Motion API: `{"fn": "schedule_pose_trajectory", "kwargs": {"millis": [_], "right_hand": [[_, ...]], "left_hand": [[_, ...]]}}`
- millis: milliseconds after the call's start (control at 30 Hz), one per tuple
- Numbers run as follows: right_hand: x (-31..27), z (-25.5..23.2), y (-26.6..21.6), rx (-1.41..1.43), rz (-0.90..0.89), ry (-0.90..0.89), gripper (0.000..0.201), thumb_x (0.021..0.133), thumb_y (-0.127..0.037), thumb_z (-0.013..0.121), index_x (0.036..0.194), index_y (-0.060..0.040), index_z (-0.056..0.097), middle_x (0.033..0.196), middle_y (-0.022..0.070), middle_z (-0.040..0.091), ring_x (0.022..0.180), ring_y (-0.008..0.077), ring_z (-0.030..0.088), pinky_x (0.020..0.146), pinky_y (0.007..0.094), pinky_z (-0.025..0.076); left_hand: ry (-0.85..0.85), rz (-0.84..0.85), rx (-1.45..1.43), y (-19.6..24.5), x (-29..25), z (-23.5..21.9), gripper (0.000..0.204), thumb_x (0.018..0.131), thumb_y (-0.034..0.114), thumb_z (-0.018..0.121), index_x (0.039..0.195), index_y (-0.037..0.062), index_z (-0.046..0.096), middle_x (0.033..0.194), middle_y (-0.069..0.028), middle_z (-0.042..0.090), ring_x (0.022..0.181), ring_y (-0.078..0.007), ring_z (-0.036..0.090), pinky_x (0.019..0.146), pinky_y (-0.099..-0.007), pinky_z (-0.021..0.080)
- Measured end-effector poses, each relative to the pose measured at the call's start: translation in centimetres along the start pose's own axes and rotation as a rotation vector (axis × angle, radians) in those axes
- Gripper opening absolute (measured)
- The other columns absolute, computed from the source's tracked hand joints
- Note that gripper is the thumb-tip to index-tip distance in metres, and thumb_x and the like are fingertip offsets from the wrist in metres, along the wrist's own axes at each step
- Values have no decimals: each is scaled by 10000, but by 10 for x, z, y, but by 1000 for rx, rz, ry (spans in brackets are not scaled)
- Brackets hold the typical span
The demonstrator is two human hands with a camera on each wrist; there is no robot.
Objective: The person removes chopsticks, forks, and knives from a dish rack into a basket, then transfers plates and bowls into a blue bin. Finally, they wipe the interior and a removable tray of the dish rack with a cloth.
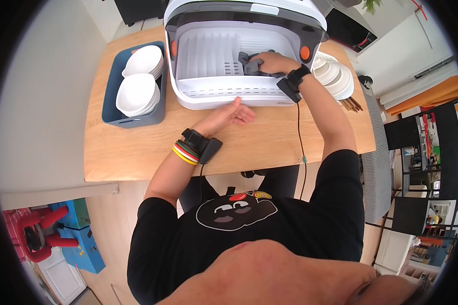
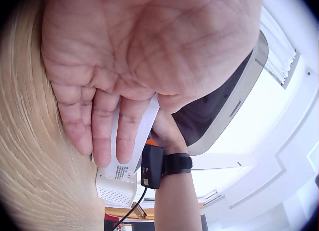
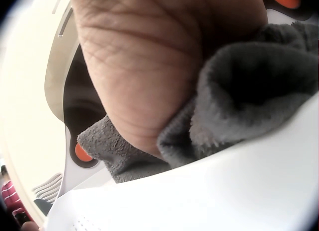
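A white dish storage box (image 1: pixel 198 87) with a slatted rack inside stands on the wooden table, its dark see-through lid (image 1: pixel 219 18) raised. Inside it, on the right, my right hand (image 1: pixel 274 63) grips a bunched grey cloth (image 1: pixel 250 66). Close up in the right wrist view, folds of the fuzzy cloth (image 3: pixel 279 126) bulge out around the palm, and the fingertips are hidden. My left hand (image 1: pixel 232 115) is at the front wall of the box, palm turned up in the left wrist view, its fingers (image 2: pixel 101 124) extended and holding nothing.
To the left, a blue-grey bin (image 1: pixel 110 104) holds stacked white bowls (image 1: pixel 137 95). White dishes (image 1: pixel 339 81) and brown chopsticks (image 1: pixel 351 104) lie at the right. A black cable (image 1: pixel 301 137) hangs from the right wrist over the table's front edge.
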State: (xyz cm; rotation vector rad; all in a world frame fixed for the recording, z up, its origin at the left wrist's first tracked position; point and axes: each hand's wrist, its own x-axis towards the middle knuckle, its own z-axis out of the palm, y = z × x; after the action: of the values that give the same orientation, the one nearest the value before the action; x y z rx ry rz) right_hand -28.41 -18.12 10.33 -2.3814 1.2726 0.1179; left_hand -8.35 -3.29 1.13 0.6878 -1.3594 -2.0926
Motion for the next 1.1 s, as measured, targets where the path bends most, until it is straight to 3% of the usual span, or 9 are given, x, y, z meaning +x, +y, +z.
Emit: {"fn": "schedule_pose_trajectory", "kwargs": {"millis": [200, 367, 667, 1100], "right_hand": [[-6, -6, 14, -178, 105, 8, 385, 767, -173, 511, 1128, -202, 640, 1034, 109, 664, 968, 293, 612, 847, 370, 465], [-17, -9, 31, -392, 238, 78, 288, 741, -190, 534, 986, -167, 684, 960, 114, 667, 976, 298, 601, 829, 431, 453], [-30, -6, 16, -834, 341, 62, 234, 772, -220, 544, 889, -101, 709, 959, 80, 678, 1021, 240, 562, 841, 395, 381], [-21, -3, 29, -798, 344, 71, 233, 777, -247, 549, 871, -112, 714, 923, 62, 681, 1001, 240, 576, 841, 408, 393]], "left_hand": [[-17, -2, 13, 2, 0, 0, 698, 963, 555, 184, 1092, -9, 574, 1014, -88, 592, 986, -155, 531, 891, -291, 407], [-24, -2, 14, 1, 0, 0, 704, 962, 557, 182, 1096, -12, 573, 1019, -90, 593, 987, -157, 532, 893, -293, 407], [-8, 0, 31, 3, -1, 1, 699, 962, 558, 191, 1090, -11, 576, 1014, -90, 595, 984, -157, 535, 897, -294, 406], [-14, 9, 29, 3, -1, 2, 699, 958, 563, 201, 1092, -9, 579, 1018, -90, 597, 989, -159, 535, 898, -293, 404]]}}
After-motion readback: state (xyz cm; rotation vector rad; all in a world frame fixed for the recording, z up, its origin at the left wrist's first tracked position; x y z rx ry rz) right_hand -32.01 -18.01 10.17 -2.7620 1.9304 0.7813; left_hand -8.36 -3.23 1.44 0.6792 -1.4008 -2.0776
